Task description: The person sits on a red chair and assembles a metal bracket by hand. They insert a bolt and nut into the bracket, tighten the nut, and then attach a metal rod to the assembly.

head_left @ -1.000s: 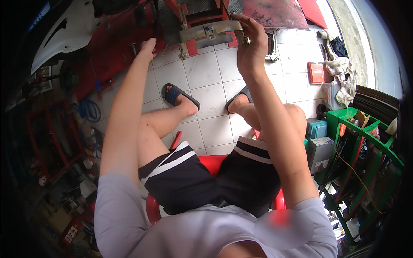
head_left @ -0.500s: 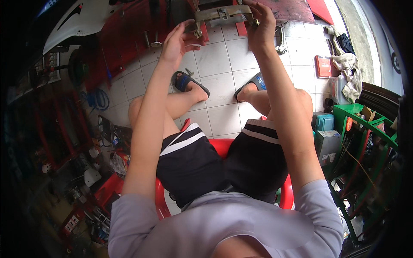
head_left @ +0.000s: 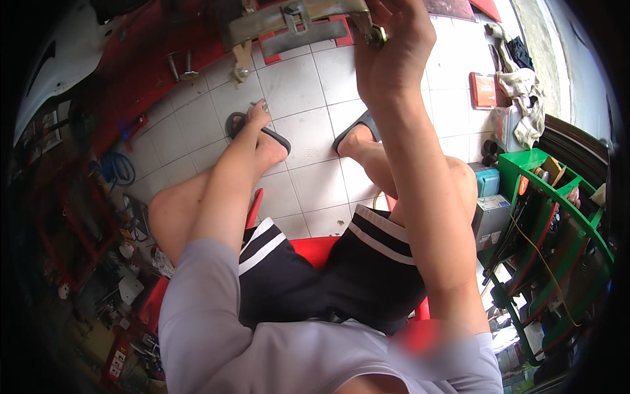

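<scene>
A curved, dull metal bracket point(head_left: 298, 18) with a raised piece at its middle is at the top of the head view. My right hand point(head_left: 397, 62) is at its right end, fingers closed round it and partly cut off by the frame edge. A bolt and nut point(head_left: 375, 36) show beside that palm. From the bracket's left end hangs a worn metal arm point(head_left: 241, 65). Down at the floor, my left hand point(head_left: 259, 116) is beside my left sandal point(head_left: 279, 140), fingertips pinched on a small metal bolt, mostly hidden by the fingers.
Two upright bolts point(head_left: 180, 64) stand by the red bodywork at the upper left. A red box point(head_left: 483, 90) and crumpled cloths point(head_left: 522, 98) lie on the right. A green rack point(head_left: 525, 164) and grey metal case point(head_left: 492, 220) are lower right. Blue hose point(head_left: 117, 169) coils on the left.
My left hand has left the bracket's left end and gone down to the floor by my left foot, where a bolt lay. My right hand has stayed at the bracket. The view has shifted.
</scene>
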`<control>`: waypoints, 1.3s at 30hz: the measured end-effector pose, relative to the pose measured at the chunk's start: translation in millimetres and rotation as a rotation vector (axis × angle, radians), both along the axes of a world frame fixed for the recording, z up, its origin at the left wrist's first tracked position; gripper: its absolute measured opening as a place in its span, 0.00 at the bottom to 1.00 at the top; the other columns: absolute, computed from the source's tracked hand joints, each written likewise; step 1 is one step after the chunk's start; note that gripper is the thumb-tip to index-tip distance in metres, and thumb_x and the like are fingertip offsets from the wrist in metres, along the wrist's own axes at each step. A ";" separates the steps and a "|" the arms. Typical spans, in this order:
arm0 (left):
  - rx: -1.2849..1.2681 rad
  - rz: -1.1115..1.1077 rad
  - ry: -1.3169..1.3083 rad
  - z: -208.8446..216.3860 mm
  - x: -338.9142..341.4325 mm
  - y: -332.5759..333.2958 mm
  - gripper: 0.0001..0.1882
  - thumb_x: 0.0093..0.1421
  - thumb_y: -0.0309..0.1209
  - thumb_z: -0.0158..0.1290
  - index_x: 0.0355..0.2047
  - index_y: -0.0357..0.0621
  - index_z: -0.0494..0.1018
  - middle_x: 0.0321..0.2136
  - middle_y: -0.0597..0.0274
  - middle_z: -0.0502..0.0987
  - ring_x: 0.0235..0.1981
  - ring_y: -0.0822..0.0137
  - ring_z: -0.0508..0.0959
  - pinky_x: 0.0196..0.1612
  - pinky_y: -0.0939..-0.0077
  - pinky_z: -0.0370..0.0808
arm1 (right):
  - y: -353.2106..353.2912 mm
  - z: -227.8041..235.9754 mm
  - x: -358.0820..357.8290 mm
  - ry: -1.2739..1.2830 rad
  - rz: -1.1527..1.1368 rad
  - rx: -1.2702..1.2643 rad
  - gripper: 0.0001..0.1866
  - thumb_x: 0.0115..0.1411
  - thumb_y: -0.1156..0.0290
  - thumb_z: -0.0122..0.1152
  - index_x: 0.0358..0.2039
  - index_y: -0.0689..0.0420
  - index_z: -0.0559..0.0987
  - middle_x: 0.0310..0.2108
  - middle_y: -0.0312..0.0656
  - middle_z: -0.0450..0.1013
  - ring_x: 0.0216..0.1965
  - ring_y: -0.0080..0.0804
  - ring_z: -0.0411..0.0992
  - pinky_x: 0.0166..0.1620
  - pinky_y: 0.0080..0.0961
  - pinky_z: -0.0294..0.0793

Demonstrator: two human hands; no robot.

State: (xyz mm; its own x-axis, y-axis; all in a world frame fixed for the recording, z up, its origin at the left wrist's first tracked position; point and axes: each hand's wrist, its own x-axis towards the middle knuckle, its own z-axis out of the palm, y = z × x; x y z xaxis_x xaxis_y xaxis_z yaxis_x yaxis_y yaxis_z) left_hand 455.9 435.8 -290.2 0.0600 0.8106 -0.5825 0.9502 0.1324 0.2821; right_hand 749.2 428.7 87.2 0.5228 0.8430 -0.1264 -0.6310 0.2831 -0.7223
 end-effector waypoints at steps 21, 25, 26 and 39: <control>0.508 0.534 -0.194 129.3 22.8 164.4 0.19 0.49 0.33 0.60 0.42 0.42 0.76 0.41 0.44 0.78 0.41 0.52 0.80 0.42 0.66 0.76 | -2.9 4.8 6.6 -0.135 0.039 -0.112 0.18 0.59 0.63 0.48 0.39 0.64 0.79 0.39 0.42 0.76 0.44 0.28 0.69 0.48 0.23 0.66; 0.255 0.543 -0.412 184.8 40.0 160.2 0.20 0.56 0.38 0.56 0.46 0.40 0.72 0.38 0.52 0.78 0.34 0.61 0.80 0.38 0.69 0.78 | -3.3 0.0 7.6 -0.112 0.048 -0.117 0.18 0.59 0.63 0.47 0.38 0.64 0.79 0.37 0.41 0.76 0.42 0.28 0.69 0.50 0.22 0.64; 0.107 0.583 -0.611 212.1 57.8 150.9 0.20 0.58 0.38 0.55 0.46 0.39 0.71 0.37 0.54 0.78 0.34 0.63 0.80 0.38 0.70 0.77 | -4.4 -2.7 12.0 -0.110 0.040 -0.126 0.18 0.59 0.63 0.47 0.38 0.64 0.79 0.37 0.41 0.76 0.42 0.28 0.69 0.50 0.22 0.64; -0.041 0.347 -0.942 435.9 37.9 -47.0 0.21 0.68 0.37 0.42 0.56 0.37 0.62 0.45 0.54 0.73 0.44 0.62 0.77 0.45 0.70 0.73 | -1.8 0.4 11.1 -0.055 0.064 -0.123 0.19 0.58 0.61 0.48 0.38 0.62 0.80 0.37 0.39 0.77 0.40 0.26 0.69 0.48 0.23 0.62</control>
